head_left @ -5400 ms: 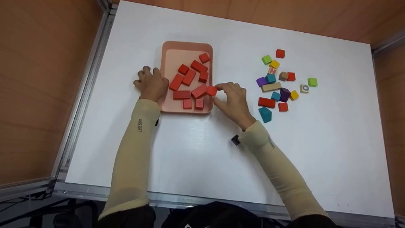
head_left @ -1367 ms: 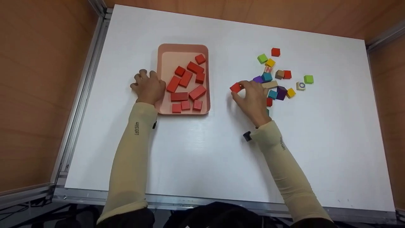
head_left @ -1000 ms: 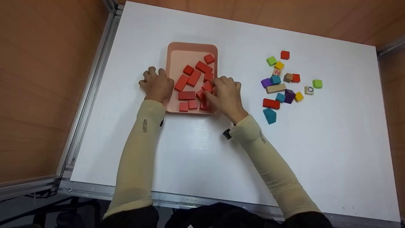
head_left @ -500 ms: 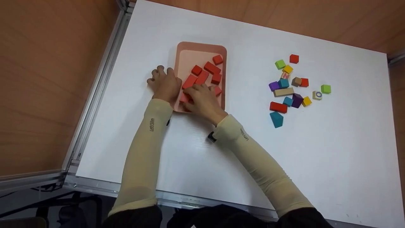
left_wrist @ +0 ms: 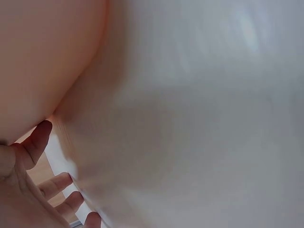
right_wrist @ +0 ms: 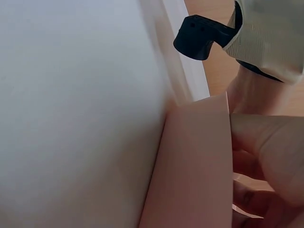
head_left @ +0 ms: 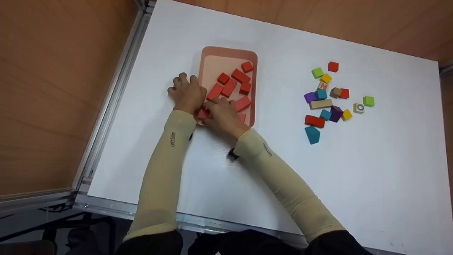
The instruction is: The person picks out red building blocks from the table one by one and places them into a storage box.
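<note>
A pink tray (head_left: 230,52) holds several red wooden blocks, both cubes and longer bricks. My right hand (head_left: 224,115) reaches over the tray's near wall, with thumb and index finger pinching a red cube (head_left: 203,114) in the near left corner. The hand covers some blocks beneath it. In the right wrist view the tray wall (right_wrist: 194,161) hides the fingertips of my right hand (right_wrist: 275,156). Against the tray's left side rests my left hand (head_left: 187,95), fingers spread on the table. In the left wrist view its thumb (left_wrist: 38,142) touches the tray's outer wall.
Right of the tray lies a loose group of coloured blocks on the white table (head_left: 339,170). Among them are a red brick (head_left: 314,121), a red cube (head_left: 333,66), another red cube (head_left: 344,93), a teal block (head_left: 312,135) and a wooden plank (head_left: 321,104).
My right hand carried a red cube from the loose group into the tray, then moved left to its near left corner. The left hand stays beside the tray. The head view shifts slightly.
</note>
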A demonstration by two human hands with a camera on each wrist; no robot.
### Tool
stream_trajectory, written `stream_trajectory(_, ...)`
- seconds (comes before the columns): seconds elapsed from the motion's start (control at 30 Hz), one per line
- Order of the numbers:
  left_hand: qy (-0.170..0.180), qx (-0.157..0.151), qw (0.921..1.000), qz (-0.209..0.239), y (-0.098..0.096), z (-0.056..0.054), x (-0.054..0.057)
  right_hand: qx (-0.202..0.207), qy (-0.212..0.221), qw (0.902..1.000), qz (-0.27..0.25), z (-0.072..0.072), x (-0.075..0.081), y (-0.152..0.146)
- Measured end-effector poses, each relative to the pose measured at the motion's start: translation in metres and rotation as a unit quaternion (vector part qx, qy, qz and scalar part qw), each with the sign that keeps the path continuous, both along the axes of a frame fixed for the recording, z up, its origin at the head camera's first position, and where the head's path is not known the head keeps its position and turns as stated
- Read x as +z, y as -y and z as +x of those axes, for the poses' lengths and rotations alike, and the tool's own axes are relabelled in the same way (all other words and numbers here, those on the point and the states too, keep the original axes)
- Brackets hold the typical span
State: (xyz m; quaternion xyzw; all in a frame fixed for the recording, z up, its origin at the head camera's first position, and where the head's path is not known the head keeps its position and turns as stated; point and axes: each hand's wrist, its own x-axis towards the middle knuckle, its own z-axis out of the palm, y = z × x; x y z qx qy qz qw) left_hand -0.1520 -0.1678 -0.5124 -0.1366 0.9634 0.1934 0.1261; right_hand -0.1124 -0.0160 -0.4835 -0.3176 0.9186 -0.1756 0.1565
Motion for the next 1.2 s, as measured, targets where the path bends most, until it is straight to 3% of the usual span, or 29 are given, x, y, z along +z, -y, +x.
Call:
stream_trajectory(0.2,0.011,-0.001,0.9999,0.002,0.000,-0.001,0.001,-0.006,0.011,0.9996,-0.025,-0.002,0.003,-0.007)
stream_trajectory(0.47,0.008,-0.008,0.9999,0.007,0.000,0.000,0.003,-0.046,-0.045,0.9964,-0.055,-0.015,0.018,-0.048)
stream_trajectory(0.7,0.011,-0.014,0.9996,0.020,0.003,0.002,0.003,-0.134,-0.057,0.9880,-0.050,-0.043,0.032,-0.109)
stream_trajectory(0.93,0.001,0.000,0.9997,0.025,0.017,0.007,-0.002,-0.200,-0.058,0.9769,-0.045,-0.075,0.037,-0.173)
stream_trajectory(1.2,0.005,0.012,0.9994,0.031,0.030,0.010,-0.002,-0.315,-0.014,0.9490,-0.006,-0.101,0.040,-0.242)
